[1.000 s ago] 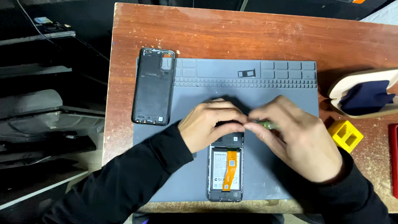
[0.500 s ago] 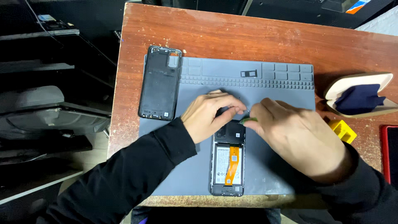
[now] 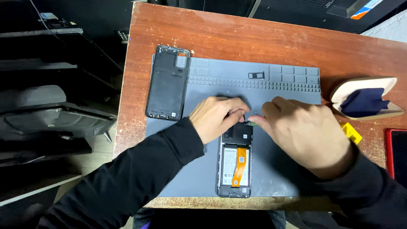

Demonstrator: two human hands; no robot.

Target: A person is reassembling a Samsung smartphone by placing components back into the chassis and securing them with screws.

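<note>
Phone (image 3: 235,165), opened and back-side up, lies on the grey mat (image 3: 280,169), long axis running toward me. Since a moment ago my left hand (image 3: 218,116) has slid off its top end, baring more cover plate. My right hand (image 3: 305,131) pinches a small tool there.

Top end of opened phone (image 3: 235,165) hidden under left hand (image 3: 216,116) and right hand (image 3: 303,133); fingertips meet there, so whatever is pinched between them is too small and covered to tell, apart from a green sliver. Red-edged object (image 3: 396,150) cut off by the right border, yellow tool (image 3: 352,132) partly covered by right wrist, and both sleeves run out of the bottom edge. Small part (image 3: 256,75) in the grey mat (image 3: 271,85) tray too small to identify.
</note>
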